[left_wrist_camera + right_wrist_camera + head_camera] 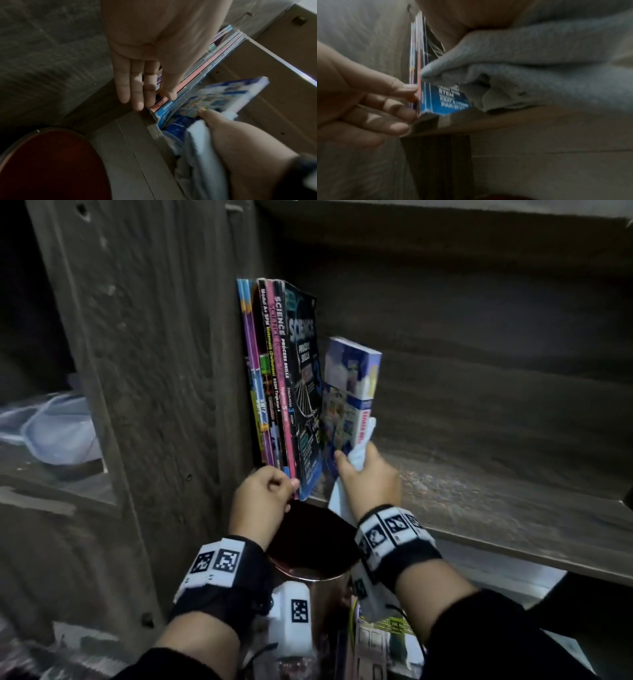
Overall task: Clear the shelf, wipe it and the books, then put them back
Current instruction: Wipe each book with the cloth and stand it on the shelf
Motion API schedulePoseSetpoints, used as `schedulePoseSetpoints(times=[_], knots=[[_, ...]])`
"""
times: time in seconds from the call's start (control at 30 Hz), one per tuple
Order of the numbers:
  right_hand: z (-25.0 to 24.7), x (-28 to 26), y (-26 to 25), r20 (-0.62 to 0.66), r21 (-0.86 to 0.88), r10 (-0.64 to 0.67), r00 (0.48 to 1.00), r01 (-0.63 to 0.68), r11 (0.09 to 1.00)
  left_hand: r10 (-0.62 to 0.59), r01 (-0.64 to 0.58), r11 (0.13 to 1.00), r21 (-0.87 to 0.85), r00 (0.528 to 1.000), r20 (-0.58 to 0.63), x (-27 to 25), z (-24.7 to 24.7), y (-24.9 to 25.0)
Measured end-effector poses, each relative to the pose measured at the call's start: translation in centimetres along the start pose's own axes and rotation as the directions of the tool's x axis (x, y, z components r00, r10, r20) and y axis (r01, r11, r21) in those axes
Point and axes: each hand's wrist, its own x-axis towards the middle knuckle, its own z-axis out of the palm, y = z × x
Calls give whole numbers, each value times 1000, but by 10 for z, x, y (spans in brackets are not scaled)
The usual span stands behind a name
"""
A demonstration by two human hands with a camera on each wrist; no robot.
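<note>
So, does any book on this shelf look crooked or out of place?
Yes. The thick blue book leans away from the upright row of books, with an open gap at the top. The right hand grips it together with a white cloth. The left hand steadies the row's lower edge.

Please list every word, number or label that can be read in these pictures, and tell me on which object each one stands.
"SCIENCE PROCESS SKILLS": front cover of the black book on the dark wooden shelf.
"SCIENCE PROCESS SKILLS": spine of the pink-edged black book.
"Modul A+ SPM": spine of the dark book with green lettering; the rest is unsure.
"STEM": blue lower cover corner; other lines blurred.
Thick blue-and-white book, held with a white cloth: spine unreadable.
</note>
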Motion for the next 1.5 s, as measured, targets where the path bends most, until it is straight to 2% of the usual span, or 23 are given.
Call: schedulePoseSetpoints(times=[0.1, 0.17, 0.43, 0.57, 0.67, 0.87, 1.03, 1.23, 1.5], knots=[[22, 6, -3, 183, -101, -131, 974, 151, 983, -32, 32, 999, 31, 999, 21, 3, 2, -8], [25, 6, -1, 243, -140, -174, 954, 212, 967, -36, 35, 998, 43, 999, 17, 4, 1, -10], [22, 5, 7, 276, -21, -181, 944, 194, 981, -53, 52, 997, 61, 999, 13, 2, 1, -10], [24, 16, 9, 295, 120, -120, 948, 88, 989, -58, 57, 995, 76, 998, 14, -1, 1, -6], [26, 22, 10, 288, 158, -121, 950, 77, 984, -43, 41, 994, 102, 999, 17, -4, -1, -3], [25, 17, 5, 287, 8, -152, 946, 156, 988, -38, 36, 995, 94, 999, 19, -3, -1, -4], [29, 13, -8, 261, -133, -115, 958, 154, 979, -24, 23, 996, 85, 1000, 10, -1, -1, -6], [26, 13, -16, 267, -135, -81, 960, 121, 983, -52, 50, 997, 53, 998, 26, 3, -1, -12], [30, 1, -16, 206, -172, -131, 970, 168, 971, -74, 73, 997, 40, 997, 18, 5, 0, -13]])
